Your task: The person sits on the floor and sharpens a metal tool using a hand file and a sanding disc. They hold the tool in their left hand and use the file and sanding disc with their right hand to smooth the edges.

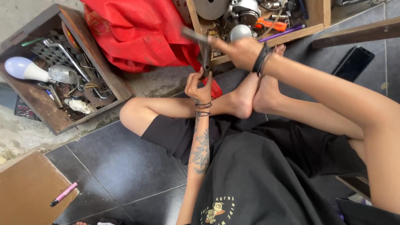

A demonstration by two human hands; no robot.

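I sit cross-legged on dark floor tiles [125,166], bare feet [254,93] crossed in front of me. My right hand [237,51], with dark bands on the wrist, is closed around a blurred grey tool [193,35] that sticks out to the left. Below it a dark upright metal piece [206,60] runs down into my left hand [200,88], which pinches its lower end just above my shin. The left forearm is tattooed and wears bead bracelets. Where the tool and the upright piece join is too blurred to make out.
A wooden crate [106,71] at the left holds a light bulb [23,68] and metal scraps. A red cloth [141,33] lies behind my hands, beside a second crate [291,35] of engine parts. A black phone [353,62], a pink marker [63,194] and a brown board [25,187] lie around me.
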